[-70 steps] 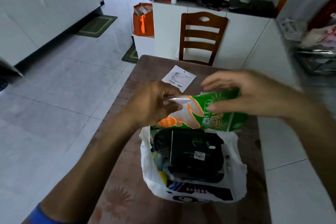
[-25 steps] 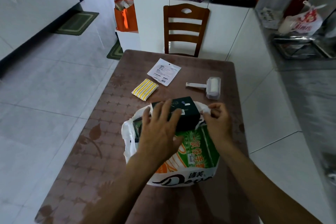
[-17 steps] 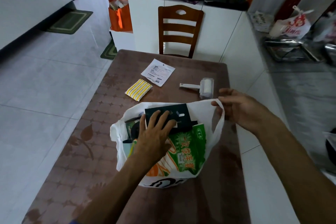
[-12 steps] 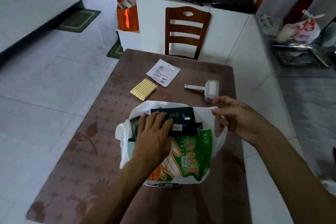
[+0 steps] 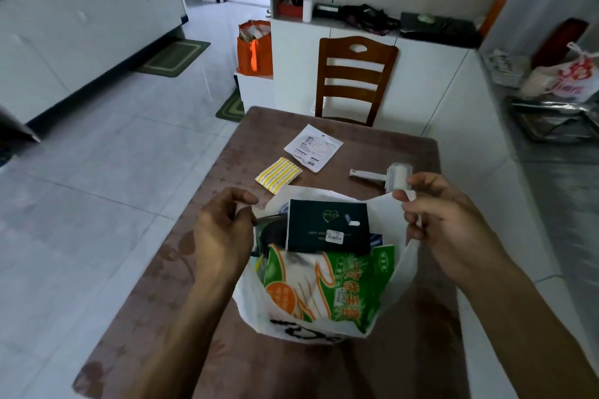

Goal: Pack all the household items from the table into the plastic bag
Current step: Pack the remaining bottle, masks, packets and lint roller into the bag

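White plastic bag (image 5: 393, 269) stands on the table (image 5: 207, 350), mouth held apart: left hand (image 5: 220, 236) and right hand (image 5: 444, 223) each pinch 1 handle. Keep it spread; 3 items remain beyond: yellow packet (image 5: 278, 174), white pouch (image 5: 312, 147), lint roller (image 5: 385, 175).

left grip (image 5: 223, 233) curled, right grip (image 5: 444, 223) pinching
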The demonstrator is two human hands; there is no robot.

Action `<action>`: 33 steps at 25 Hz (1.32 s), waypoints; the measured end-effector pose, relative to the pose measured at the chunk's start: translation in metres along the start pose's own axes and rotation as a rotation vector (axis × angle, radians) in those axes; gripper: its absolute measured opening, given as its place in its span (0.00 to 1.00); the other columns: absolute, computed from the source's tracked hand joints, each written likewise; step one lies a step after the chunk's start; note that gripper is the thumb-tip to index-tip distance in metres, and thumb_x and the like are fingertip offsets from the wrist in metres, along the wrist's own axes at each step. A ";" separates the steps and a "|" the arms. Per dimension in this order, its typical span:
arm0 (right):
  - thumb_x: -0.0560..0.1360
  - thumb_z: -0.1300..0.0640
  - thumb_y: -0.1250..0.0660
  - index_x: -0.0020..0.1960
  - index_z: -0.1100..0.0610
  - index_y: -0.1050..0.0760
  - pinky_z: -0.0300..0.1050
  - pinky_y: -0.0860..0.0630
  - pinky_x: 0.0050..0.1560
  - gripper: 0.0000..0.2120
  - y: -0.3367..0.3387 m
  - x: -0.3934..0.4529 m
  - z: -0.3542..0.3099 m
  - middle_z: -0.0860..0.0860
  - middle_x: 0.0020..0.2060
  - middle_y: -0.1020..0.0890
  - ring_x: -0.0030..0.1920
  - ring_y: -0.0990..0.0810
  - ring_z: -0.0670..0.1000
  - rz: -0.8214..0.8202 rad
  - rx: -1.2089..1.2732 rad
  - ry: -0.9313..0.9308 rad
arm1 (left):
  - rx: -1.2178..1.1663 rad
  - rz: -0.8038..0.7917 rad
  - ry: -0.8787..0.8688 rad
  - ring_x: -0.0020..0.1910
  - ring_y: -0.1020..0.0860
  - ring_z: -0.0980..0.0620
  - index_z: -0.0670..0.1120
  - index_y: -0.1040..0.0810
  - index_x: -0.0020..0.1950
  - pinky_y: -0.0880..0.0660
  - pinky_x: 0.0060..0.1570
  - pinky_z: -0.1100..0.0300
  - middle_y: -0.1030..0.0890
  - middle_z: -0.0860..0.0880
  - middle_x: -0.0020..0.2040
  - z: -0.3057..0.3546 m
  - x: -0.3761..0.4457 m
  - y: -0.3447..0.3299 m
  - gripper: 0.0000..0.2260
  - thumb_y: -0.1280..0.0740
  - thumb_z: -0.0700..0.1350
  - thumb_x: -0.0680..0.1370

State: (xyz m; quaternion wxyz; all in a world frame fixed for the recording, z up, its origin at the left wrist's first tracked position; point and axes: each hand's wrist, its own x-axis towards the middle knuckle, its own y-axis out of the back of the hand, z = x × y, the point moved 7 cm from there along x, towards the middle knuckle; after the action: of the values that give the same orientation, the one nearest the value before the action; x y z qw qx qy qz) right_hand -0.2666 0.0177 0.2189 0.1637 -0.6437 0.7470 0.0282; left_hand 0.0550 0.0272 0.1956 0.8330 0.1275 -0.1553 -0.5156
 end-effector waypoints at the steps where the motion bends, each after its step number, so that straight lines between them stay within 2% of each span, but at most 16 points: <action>1: 0.70 0.73 0.37 0.42 0.49 0.21 0.42 0.36 0.28 0.19 0.001 0.001 -0.001 0.54 0.42 0.18 0.31 0.26 0.46 0.001 0.005 0.013 | -0.006 0.016 -0.013 0.27 0.24 0.61 0.55 0.22 0.41 0.32 0.25 0.72 0.18 0.57 0.35 0.006 0.006 -0.004 0.14 0.38 0.34 0.72; 3: 0.71 0.72 0.37 0.45 0.52 0.22 0.42 0.35 0.28 0.16 0.007 0.004 0.007 0.55 0.41 0.19 0.30 0.27 0.47 0.038 -0.026 -0.018 | 0.018 -0.026 0.024 0.26 0.24 0.61 0.55 0.24 0.44 0.32 0.25 0.70 0.18 0.54 0.32 0.003 0.011 -0.013 0.13 0.37 0.36 0.72; 5: 0.74 0.68 0.35 0.49 0.55 0.23 0.42 0.33 0.27 0.09 0.017 0.004 0.017 0.54 0.37 0.20 0.27 0.28 0.47 0.073 -0.212 -0.069 | 0.103 -0.104 0.046 0.28 0.22 0.60 0.56 0.24 0.46 0.29 0.29 0.63 0.18 0.53 0.32 -0.005 0.006 -0.014 0.12 0.35 0.37 0.72; 7: 0.77 0.55 0.32 0.52 0.54 0.26 0.44 0.24 0.32 0.05 0.026 0.008 0.016 0.51 0.37 0.18 0.30 0.22 0.48 0.089 -0.692 -0.091 | 0.173 -0.165 0.014 0.29 0.21 0.58 0.57 0.25 0.48 0.28 0.30 0.62 0.18 0.54 0.33 -0.007 0.003 -0.008 0.08 0.33 0.44 0.73; 8: 0.76 0.46 0.33 0.52 0.50 0.28 0.45 0.22 0.37 0.10 0.029 0.008 0.012 0.49 0.41 0.19 0.35 0.21 0.48 0.091 -1.040 -0.084 | 0.238 -0.186 -0.023 0.30 0.21 0.58 0.58 0.26 0.49 0.28 0.30 0.62 0.19 0.55 0.34 -0.005 0.002 -0.003 0.06 0.33 0.50 0.73; 9: 0.75 0.38 0.36 0.52 0.46 0.31 0.44 0.24 0.38 0.14 0.026 0.010 0.003 0.47 0.43 0.21 0.37 0.22 0.48 0.109 -1.381 -0.032 | 0.317 -0.185 -0.077 0.31 0.22 0.59 0.59 0.27 0.49 0.29 0.29 0.64 0.20 0.56 0.33 -0.002 0.005 0.001 0.06 0.35 0.57 0.74; 10: 0.74 0.34 0.38 0.53 0.44 0.32 0.41 0.29 0.35 0.16 0.017 0.015 -0.012 0.46 0.43 0.23 0.36 0.25 0.47 0.164 -1.576 0.087 | 0.377 -0.161 -0.126 0.31 0.23 0.61 0.59 0.27 0.49 0.32 0.29 0.65 0.21 0.56 0.33 0.001 0.011 0.006 0.09 0.38 0.62 0.75; 12: 0.74 0.36 0.38 0.49 0.43 0.32 0.37 0.38 0.31 0.13 -0.018 0.029 -0.039 0.45 0.41 0.25 0.33 0.30 0.41 0.175 -1.522 0.308 | 0.392 -0.066 -0.146 0.30 0.25 0.60 0.54 0.25 0.45 0.36 0.30 0.65 0.22 0.54 0.31 0.002 0.039 0.010 0.16 0.43 0.65 0.77; 13: 0.75 0.38 0.36 0.48 0.43 0.31 0.36 0.38 0.31 0.11 -0.035 0.042 -0.046 0.44 0.41 0.24 0.35 0.29 0.40 0.133 -1.441 0.344 | 0.369 -0.035 -0.129 0.31 0.24 0.56 0.52 0.24 0.43 0.35 0.31 0.63 0.22 0.53 0.32 -0.002 0.059 0.005 0.18 0.43 0.63 0.77; 16: 0.75 0.43 0.33 0.48 0.44 0.28 0.41 0.27 0.40 0.07 -0.079 0.098 -0.036 0.43 0.42 0.23 0.41 0.24 0.43 -0.052 -1.302 0.246 | 0.421 -0.109 -0.079 0.38 0.20 0.47 0.47 0.21 0.46 0.32 0.38 0.60 0.18 0.48 0.38 -0.035 0.134 -0.041 0.10 0.34 0.53 0.76; 20: 0.75 0.48 0.31 0.52 0.47 0.24 0.41 0.24 0.45 0.07 -0.115 0.186 0.005 0.45 0.48 0.20 0.46 0.22 0.44 -0.347 -1.284 0.067 | 0.638 -0.482 0.002 0.47 0.20 0.46 0.47 0.22 0.54 0.26 0.46 0.57 0.17 0.44 0.52 -0.117 0.210 -0.138 0.11 0.31 0.47 0.73; 23: 0.76 0.51 0.31 0.51 0.48 0.24 0.41 0.25 0.48 0.05 -0.117 0.254 0.041 0.46 0.52 0.20 0.48 0.22 0.45 -0.389 -1.280 0.024 | 0.752 -0.850 -0.020 0.59 0.24 0.43 0.51 0.32 0.70 0.26 0.56 0.53 0.30 0.42 0.69 -0.177 0.236 -0.205 0.28 0.27 0.49 0.72; 25: 0.76 0.53 0.32 0.51 0.46 0.24 0.38 0.27 0.45 0.05 -0.119 0.292 0.063 0.45 0.52 0.21 0.48 0.22 0.45 -0.398 -1.332 0.097 | 0.878 -0.984 -0.102 0.70 0.34 0.37 0.55 0.43 0.77 0.30 0.64 0.46 0.43 0.41 0.77 -0.203 0.247 -0.239 0.40 0.26 0.53 0.71; 27: 0.75 0.53 0.31 0.54 0.47 0.23 0.38 0.27 0.44 0.07 -0.120 0.324 0.088 0.45 0.53 0.20 0.49 0.22 0.46 -0.398 -1.345 0.131 | 0.982 -1.009 -0.161 0.77 0.47 0.36 0.57 0.49 0.79 0.37 0.70 0.42 0.50 0.42 0.79 -0.224 0.253 -0.260 0.42 0.27 0.56 0.72; 29: 0.73 0.52 0.31 0.58 0.48 0.25 0.43 0.24 0.47 0.13 -0.122 0.356 0.116 0.48 0.58 0.20 0.52 0.22 0.48 -0.408 -1.388 0.167 | 1.075 -0.993 -0.298 0.78 0.54 0.40 0.57 0.51 0.79 0.42 0.73 0.43 0.52 0.44 0.80 -0.239 0.250 -0.274 0.40 0.31 0.59 0.74; 33: 0.73 0.50 0.33 0.71 0.51 0.41 0.52 0.23 0.52 0.30 -0.132 0.429 0.177 0.53 0.70 0.32 0.60 0.24 0.58 -0.408 -1.647 0.269 | 1.024 -0.938 -0.260 0.77 0.50 0.38 0.60 0.50 0.79 0.34 0.69 0.42 0.53 0.44 0.80 -0.256 0.259 -0.282 0.36 0.33 0.56 0.77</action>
State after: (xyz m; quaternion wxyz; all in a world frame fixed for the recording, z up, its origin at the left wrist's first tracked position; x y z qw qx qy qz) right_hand -0.1516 -0.3682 -0.0466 -0.4439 -0.6770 0.3713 0.4547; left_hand 0.0332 -0.3151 -0.1118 0.3330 0.4941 -0.4053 -0.6934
